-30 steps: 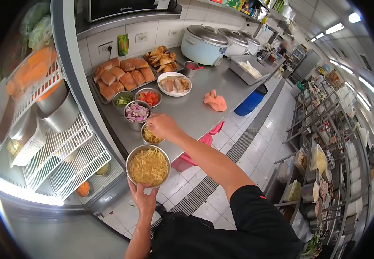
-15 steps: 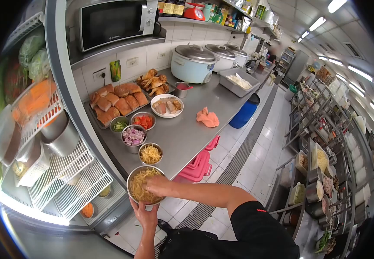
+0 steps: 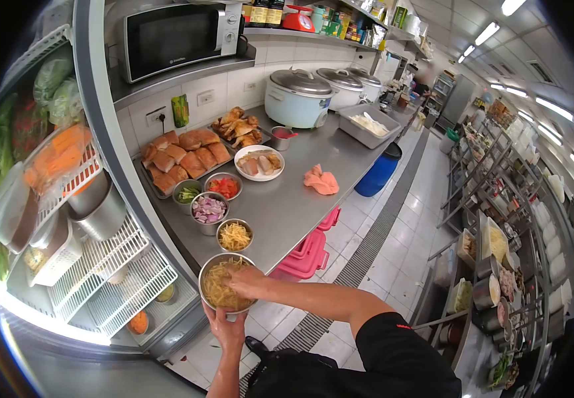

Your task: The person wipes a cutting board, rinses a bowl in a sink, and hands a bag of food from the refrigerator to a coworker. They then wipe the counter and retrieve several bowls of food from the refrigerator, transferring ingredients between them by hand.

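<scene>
A metal bowl [image 3: 202, 281] of thin pale-yellow strips [image 3: 218, 285] is at the near end of the counter. My left hand [image 3: 227, 326] grips it from below at the near side, thumb up against its wall. Inside the bowl, my right hand [image 3: 248, 282] reaches into the strips from the right; its fingertips are buried among them, so their closure is hidden. Just behind stands a smaller metal bowl of yellow shreds [image 3: 234, 236]. Farther back are bowls of chopped purple onion [image 3: 209, 209], red pieces [image 3: 224, 188] and green pieces [image 3: 186, 194].
Browned meat slabs [image 3: 184, 159] lie on a tray beside roasted chicken pieces [image 3: 237, 129]. A white plate of sliced meat [image 3: 258, 174] and a pink cloth [image 3: 321, 180] sit on the steel counter [image 3: 287, 215]. An open fridge [image 3: 124, 272] stands left; loaded racks [image 3: 499, 265] line the right.
The view has shifted slightly, so everything sits a little to the right. My right hand stays in the bowl with small movement among the strips; my left hand keeps its hold.
</scene>
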Available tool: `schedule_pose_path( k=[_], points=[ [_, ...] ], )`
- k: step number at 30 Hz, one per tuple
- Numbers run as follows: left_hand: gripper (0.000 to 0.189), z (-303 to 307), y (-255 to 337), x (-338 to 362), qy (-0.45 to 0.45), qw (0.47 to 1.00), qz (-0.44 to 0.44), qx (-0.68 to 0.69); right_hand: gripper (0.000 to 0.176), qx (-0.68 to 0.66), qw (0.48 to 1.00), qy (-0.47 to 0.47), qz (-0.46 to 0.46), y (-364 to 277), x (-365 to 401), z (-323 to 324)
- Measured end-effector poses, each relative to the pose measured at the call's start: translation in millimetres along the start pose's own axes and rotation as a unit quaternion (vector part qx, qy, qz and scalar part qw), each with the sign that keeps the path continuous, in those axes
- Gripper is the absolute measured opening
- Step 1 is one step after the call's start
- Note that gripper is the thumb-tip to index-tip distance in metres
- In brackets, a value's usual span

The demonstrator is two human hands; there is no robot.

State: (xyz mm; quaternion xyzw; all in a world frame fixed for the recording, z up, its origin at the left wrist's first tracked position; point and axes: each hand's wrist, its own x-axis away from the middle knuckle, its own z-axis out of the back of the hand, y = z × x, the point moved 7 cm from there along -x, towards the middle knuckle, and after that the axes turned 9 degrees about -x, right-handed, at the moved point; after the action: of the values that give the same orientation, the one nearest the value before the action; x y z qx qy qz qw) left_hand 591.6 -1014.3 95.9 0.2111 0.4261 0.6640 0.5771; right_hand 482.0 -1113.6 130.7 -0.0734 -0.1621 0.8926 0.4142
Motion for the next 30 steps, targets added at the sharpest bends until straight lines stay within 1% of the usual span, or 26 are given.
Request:
schedule_pose_path(
  k=[1, 3, 7, 9, 10, 13, 15, 16, 18, 19, 21, 22, 24, 27, 29, 30],
  points=[
    [0.039, 1, 0, 1, 0.012, 0.999, -0.020, -0.023, 0.033, -0.002, 1.000, 0.001, 0.001, 3, -3, -5],
    [0.038, 3, 3, 1, 0.008, 1.000, -0.009, -0.017, 0.040, -0.003, 1.000, -0.020, 0.015, 6, -7, -12],
    [0.038, 8, 12, 0, -0.006, 1.000, 0.007, -0.030, 0.037, -0.018, 0.999, -0.036, 0.018, 7, -10, -12],
    [0.037, 9, 13, 0, -0.010, 1.000, 0.012, -0.021, 0.019, -0.037, 0.998, -0.047, 0.003, 7, -11, -8],
    [0.037, 9, 12, -1, -0.015, 1.000, 0.018, -0.012, 0.019, -0.037, 0.998, -0.047, 0.004, 7, -11, -4],
    [0.037, 4, 3, 0, 0.004, 1.000, 0.003, -0.026, 0.020, -0.020, 0.998, -0.055, 0.021, -1, -3, 6],
    [0.036, 5, 7, 0, -0.009, 1.000, 0.011, -0.021, 0.020, -0.035, 0.999, 0.022, 0.025, -5, 7, 13],
    [0.036, 5, 8, -1, -0.016, 1.000, 0.016, -0.013, 0.020, -0.036, 0.999, 0.022, 0.025, -3, 8, 7],
    [0.036, 3, 5, 0, -0.008, 1.000, 0.013, -0.007, 0.019, -0.031, 0.997, 0.056, 0.053, -5, 7, 1],
    [0.036, 3, 4, 1, -0.002, 1.000, 0.010, 0.001, 0.019, -0.032, 0.996, 0.055, 0.056, -1, 4, -3],
    [0.036, 3, 3, 0, -0.009, 1.000, 0.019, 0.006, 0.020, -0.027, 0.999, -0.004, 0.022, 6, 0, -11],
    [0.036, 3, 3, 0, -0.016, 0.999, 0.025, 0.013, 0.020, -0.028, 0.999, -0.005, 0.022, 7, -2, -10],
    [0.037, 6, 7, 0, -0.018, 0.999, 0.024, 0.010, 0.031, -0.026, 0.999, -0.035, 0.014, 10, -6, -10],
    [0.038, 3, 9, -4, -0.014, 1.000, 0.016, 0.013, 0.031, -0.046, 0.998, -0.032, 0.021, 8, -8, 4],
    [0.038, 2, 1, -2, 0.003, 1.000, -0.006, 0.014, 0.033, -0.105, 0.993, 0.010, 0.053, 3, -3, 20],
    [0.038, 6, 1, -2, 0.007, 1.000, 0.009, 0.000, 0.033, -0.120, 0.991, 0.000, 0.064, -3, -3, 24]
  ],
)
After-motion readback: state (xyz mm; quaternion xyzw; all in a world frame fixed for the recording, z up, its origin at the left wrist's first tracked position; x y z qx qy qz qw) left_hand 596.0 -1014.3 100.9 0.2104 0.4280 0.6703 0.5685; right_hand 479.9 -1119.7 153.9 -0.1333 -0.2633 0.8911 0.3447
